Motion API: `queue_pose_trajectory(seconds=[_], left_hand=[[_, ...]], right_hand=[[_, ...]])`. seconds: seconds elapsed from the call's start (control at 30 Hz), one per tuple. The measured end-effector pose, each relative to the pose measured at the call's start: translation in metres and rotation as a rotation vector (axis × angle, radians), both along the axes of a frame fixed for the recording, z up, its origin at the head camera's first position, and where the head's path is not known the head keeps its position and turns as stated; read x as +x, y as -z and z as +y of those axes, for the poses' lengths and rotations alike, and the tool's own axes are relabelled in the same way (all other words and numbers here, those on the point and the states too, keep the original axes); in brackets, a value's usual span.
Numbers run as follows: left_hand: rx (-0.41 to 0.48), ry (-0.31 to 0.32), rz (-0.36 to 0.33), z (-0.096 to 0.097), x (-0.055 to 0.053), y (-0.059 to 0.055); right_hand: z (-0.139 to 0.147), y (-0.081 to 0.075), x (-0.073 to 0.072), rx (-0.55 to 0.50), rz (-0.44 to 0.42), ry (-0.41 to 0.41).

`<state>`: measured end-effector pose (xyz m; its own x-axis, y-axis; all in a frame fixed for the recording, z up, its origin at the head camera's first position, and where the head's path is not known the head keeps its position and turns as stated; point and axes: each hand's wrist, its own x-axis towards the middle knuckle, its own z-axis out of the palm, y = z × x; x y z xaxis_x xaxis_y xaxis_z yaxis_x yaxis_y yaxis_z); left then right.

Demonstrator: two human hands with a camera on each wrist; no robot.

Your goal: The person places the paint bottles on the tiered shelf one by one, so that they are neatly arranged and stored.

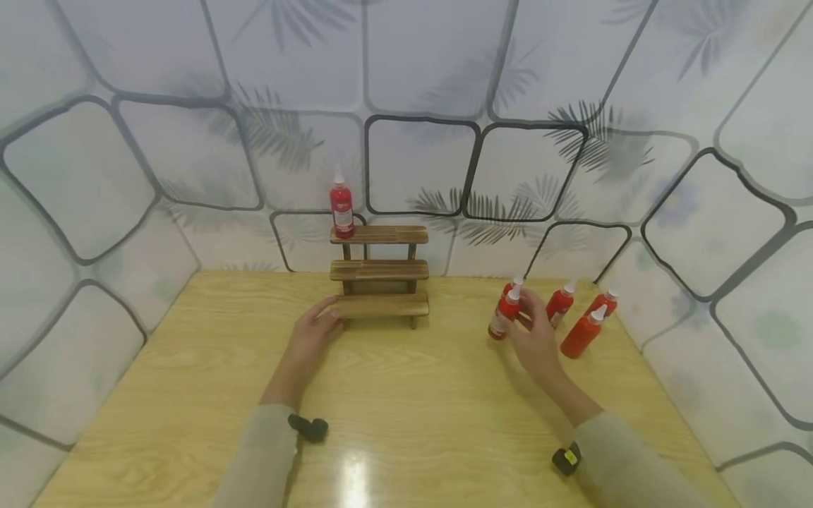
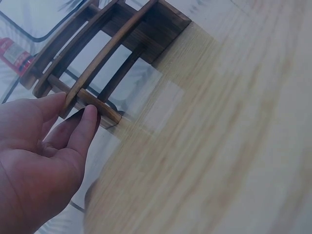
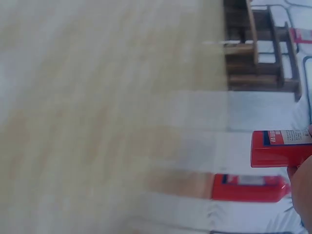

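Note:
A small three-tier wooden step shelf [image 1: 381,269] stands near the back wall. My left hand [image 1: 311,331] grips the left end of its lowest step, thumb and fingers around the wood in the left wrist view. On the top step's left end stands a red squeeze bottle [image 1: 342,212] with a white pointed nozzle. My right hand [image 1: 536,342] holds another red squeeze bottle [image 1: 504,322], slightly tilted and apart from the table in the right wrist view. Just behind it stands a similar bottle [image 3: 248,190], partly hidden in the head view.
Several more red bottles, one of them a front bottle [image 1: 581,334], stand right of my right hand. The wood-grain table [image 1: 406,409] meets patterned walls [image 1: 419,169] at the back and both sides.

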<state>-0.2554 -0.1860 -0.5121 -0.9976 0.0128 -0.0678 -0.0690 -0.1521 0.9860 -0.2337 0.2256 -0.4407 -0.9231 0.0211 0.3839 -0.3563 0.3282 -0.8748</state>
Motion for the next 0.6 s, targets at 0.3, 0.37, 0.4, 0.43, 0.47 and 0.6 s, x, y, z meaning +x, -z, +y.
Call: queue_pose_trajectory(seconds=[0.3,0.37,0.4,0.43,0.47,0.6], left_hand=[[-0.002,-0.003,0.013,-0.001,0.000,0.000],[-0.008,-0.003,0.012,-0.001,0.000,0.000],[-0.004,-0.004,0.010,-0.001,0.000,0.000],[-0.010,-0.002,0.011,-0.001,-0.001,0.001],[-0.015,0.002,0.011,-0.002,-0.001,0.001],[-0.019,0.006,0.020,-0.002,-0.001,0.001]], right_hand=[[-0.021,-0.007,-0.027,-0.055,0.108,-0.101],[-0.029,-0.012,-0.033,-0.073,0.108,-0.118],[-0.033,-0.014,-0.036,-0.076,0.110,-0.118],[-0.037,-0.017,-0.038,-0.077,0.113,-0.120],[-0.042,-0.019,-0.040,-0.070,0.121,-0.115],[-0.058,-0.030,-0.047,-0.067,0.137,-0.123]])
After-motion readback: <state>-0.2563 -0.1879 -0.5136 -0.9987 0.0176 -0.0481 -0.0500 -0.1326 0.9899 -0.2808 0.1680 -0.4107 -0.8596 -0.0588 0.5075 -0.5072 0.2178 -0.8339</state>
